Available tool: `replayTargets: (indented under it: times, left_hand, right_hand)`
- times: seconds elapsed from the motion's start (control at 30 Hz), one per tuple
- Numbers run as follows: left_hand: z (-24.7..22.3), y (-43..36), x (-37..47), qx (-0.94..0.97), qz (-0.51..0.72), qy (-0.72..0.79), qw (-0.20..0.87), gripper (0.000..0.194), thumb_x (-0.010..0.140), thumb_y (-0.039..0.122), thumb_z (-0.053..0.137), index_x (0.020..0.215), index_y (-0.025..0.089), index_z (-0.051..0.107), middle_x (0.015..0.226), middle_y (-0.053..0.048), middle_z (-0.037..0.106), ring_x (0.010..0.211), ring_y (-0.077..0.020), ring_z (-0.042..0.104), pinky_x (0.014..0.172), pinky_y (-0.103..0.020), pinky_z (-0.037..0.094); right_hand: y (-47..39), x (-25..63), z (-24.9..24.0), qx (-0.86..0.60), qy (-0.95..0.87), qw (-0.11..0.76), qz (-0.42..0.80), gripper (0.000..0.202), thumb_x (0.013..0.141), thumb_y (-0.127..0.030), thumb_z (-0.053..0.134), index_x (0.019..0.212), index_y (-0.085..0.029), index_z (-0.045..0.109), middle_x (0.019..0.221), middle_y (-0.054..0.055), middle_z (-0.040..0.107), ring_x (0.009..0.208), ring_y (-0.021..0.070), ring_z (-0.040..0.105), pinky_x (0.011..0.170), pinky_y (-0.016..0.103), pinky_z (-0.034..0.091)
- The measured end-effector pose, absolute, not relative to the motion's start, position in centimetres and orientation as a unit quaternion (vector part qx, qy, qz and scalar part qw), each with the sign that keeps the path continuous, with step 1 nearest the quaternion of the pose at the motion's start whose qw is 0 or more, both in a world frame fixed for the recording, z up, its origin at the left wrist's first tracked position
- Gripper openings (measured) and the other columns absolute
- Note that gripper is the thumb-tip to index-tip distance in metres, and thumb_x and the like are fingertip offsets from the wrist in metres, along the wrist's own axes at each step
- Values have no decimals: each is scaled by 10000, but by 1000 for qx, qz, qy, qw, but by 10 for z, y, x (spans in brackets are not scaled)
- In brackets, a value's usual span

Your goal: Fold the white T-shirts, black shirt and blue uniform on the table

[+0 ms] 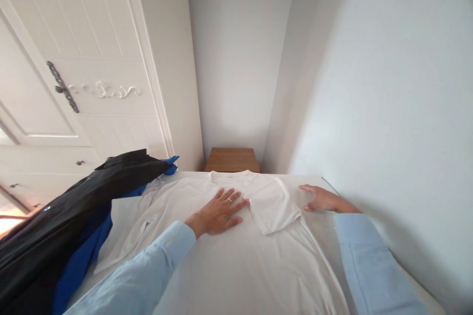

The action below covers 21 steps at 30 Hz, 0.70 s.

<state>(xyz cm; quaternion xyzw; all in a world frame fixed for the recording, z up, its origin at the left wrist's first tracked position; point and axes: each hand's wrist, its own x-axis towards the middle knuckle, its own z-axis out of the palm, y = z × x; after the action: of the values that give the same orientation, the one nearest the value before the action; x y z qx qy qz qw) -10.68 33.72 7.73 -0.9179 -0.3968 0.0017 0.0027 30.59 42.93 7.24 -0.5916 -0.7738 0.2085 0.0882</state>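
A white T-shirt [229, 266] lies spread on a pale flat surface [325, 231], its collar at the far edge. One sleeve [275, 211] is laid inward over the shirt's right side. My left hand [221, 211], with a ring on one finger, rests palm down on the shirt's upper middle, fingers spread and touching the cloth. Off the shirt's right edge, my right hand [320, 198] is held near the pale surface beside the sleeve. Its thumb and fingers are apart, with nothing between them. Wrinkles run through the shirt's left part.
Black clothing [81, 197] with blue clothing [86, 251] under it lies along the left side. A white wardrobe [99, 34] with a dark metal handle stands at the back left. A small wooden table [232, 159] sits in the corner. The pale wall [388, 83] borders the right.
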Motion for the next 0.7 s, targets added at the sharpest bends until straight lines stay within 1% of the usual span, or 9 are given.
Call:
replayTargets:
  times: [0.07,0.17,0.23,0.3,0.37,0.47,0.53,0.6,0.7]
  left_hand:
    - [77,337,-107,-918,3,-397,1,651,1030,596,234,1606,293,249,1628,-165,320,1513,-389,261,1189,-641,221]
    - [75,338,-107,-918,-8,-396,3,651,1027,603,235,1603,300,252,1627,-160,324,1512,-384,265,1187,-643,219]
    - [74,339,-108,-919,-9,-394,5,643,1027,601,236,1602,312,255,1629,-156,323,1510,-383,270,1185,-646,222]
    - [73,340,-108,-920,-5,-391,7,634,1028,596,244,1599,321,264,1628,-156,325,1508,-387,274,1182,-651,225]
    - [72,341,-109,-922,-8,-386,11,629,1028,594,249,1596,326,274,1624,-157,332,1506,-390,277,1176,-659,228]
    - [71,342,-109,-927,-21,-374,16,617,1030,591,247,1587,330,300,1615,-156,349,1495,-393,297,1164,-682,235]
    - [72,341,-109,-929,-22,-370,17,601,1031,582,254,1574,336,333,1615,-152,351,1491,-402,303,1156,-698,242]
    - [74,340,-108,-929,-18,-370,14,583,1035,566,261,1561,335,361,1623,-151,336,1493,-412,296,1147,-711,247]
    - [75,340,-108,-930,-20,-366,6,567,1041,537,267,1552,317,376,1624,-160,332,1498,-403,294,1148,-720,237]
  right_hand:
    - [433,306,70,-624,-752,90,193,835,639,-342,735,1426,-106,580,1493,203,500,1377,356,501,1189,471,358]
    - [430,293,69,-600,-763,124,207,814,735,-499,691,1451,-135,556,1527,178,469,1416,347,457,1210,478,324]
    - [425,283,69,-557,-788,123,231,863,695,-522,741,1465,-186,548,1555,131,445,1441,338,424,1213,447,326]
    - [422,281,68,-540,-799,104,244,910,629,-463,797,1465,-200,551,1570,118,424,1460,340,393,1218,425,320]
    - [423,288,68,-565,-787,80,235,951,594,-410,804,1471,-153,540,1577,163,395,1471,358,369,1227,441,298]
    - [430,306,66,-612,-761,58,209,968,573,-381,795,1463,-104,538,1553,212,414,1436,385,417,1211,477,324]
    - [435,309,66,-624,-753,73,196,879,621,-388,774,1431,-111,573,1516,200,475,1402,374,468,1199,461,352]
    - [435,299,66,-629,-745,120,185,773,735,-428,704,1419,-92,578,1491,204,505,1395,350,482,1207,448,339]
    - [426,266,69,-571,-776,190,188,792,821,-525,641,1484,-115,503,1569,186,409,1467,322,384,1240,472,265]
